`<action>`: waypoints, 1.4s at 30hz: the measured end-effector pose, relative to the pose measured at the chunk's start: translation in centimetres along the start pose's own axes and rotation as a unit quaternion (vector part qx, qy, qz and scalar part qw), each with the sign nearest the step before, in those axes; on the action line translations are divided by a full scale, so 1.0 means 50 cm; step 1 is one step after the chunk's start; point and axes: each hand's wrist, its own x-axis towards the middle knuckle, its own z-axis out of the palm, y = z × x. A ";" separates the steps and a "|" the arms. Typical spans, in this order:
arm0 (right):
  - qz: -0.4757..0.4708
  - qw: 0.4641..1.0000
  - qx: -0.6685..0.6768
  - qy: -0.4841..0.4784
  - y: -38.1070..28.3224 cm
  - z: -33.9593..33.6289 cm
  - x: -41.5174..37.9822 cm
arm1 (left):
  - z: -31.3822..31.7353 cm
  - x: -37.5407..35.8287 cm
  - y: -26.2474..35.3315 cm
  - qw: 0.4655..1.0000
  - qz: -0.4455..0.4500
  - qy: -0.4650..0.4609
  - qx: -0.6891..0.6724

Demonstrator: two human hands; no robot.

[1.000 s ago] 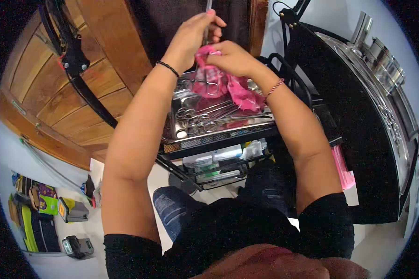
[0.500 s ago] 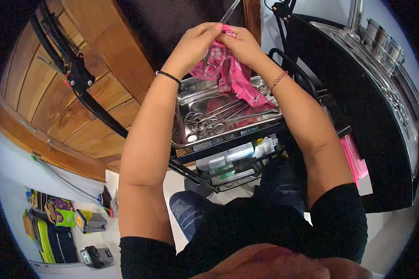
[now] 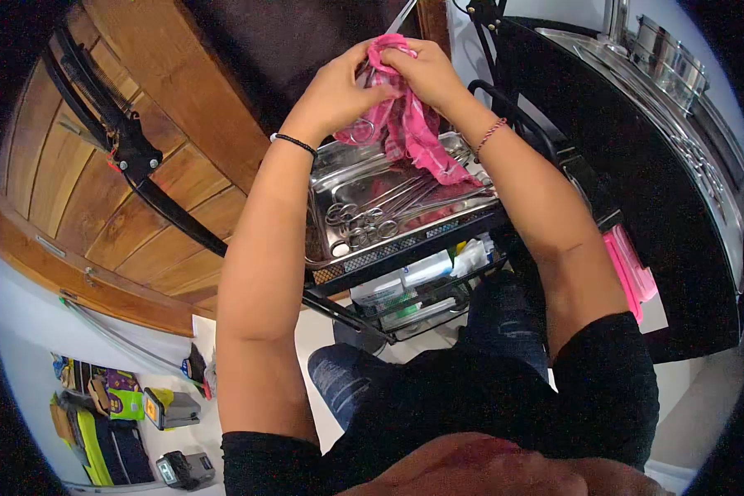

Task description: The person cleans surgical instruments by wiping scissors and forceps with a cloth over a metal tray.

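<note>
Above a steel tray (image 3: 326, 169), both my hands are around a long ring-handled forceps (image 3: 403, 16), whose shaft points up and away. Its finger rings show below my left palm, partly behind cloth. My left hand (image 3: 336, 93) steadies the forceps, its thumb lying against a pink checked cloth (image 3: 426, 145). My right hand (image 3: 426, 73) pinches that cloth around the forceps shaft near the top. The cloth's loose end hangs down into the tray. Several more ring-handled instruments (image 3: 364, 221) lie in the tray, partly under the cloth. A small round white-topped item (image 3: 340, 249) sits at its near-left corner.
The tray rests on a black cart (image 3: 413, 256) with bottles and packets (image 3: 405, 281) on its lower shelf. On the right, a black counter (image 3: 628, 182) holds a long steel tray with instruments (image 3: 698, 169) and a steel canister (image 3: 670, 62). A wooden door (image 3: 132, 223) stands left.
My left thumb has moved off the top of the shaft and down onto the cloth. The cloth now bunches higher between my hands. The view has shifted slightly.
</note>
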 end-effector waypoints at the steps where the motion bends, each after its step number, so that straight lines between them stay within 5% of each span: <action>1: -0.007 1.000 -0.006 0.006 -0.003 0.001 -0.001 | 0.000 0.000 -0.006 1.000 0.009 0.011 0.028; 8: -0.020 0.999 0.001 0.043 -0.001 0.000 0.003 | -0.012 -0.005 0.044 0.988 -0.051 -0.009 0.148; 18: 0.021 0.988 -0.013 0.149 -0.026 -0.032 0.009 | -0.008 -0.003 0.028 0.989 -0.036 0.039 0.141; 28: -0.045 0.977 0.013 0.207 -0.018 -0.055 0.032 | -0.004 0.000 0.007 0.996 0.010 0.056 0.066; 42: -0.135 0.949 0.050 0.280 -0.004 -0.045 0.056 | -0.021 -0.011 0.051 0.997 -0.067 -0.031 0.008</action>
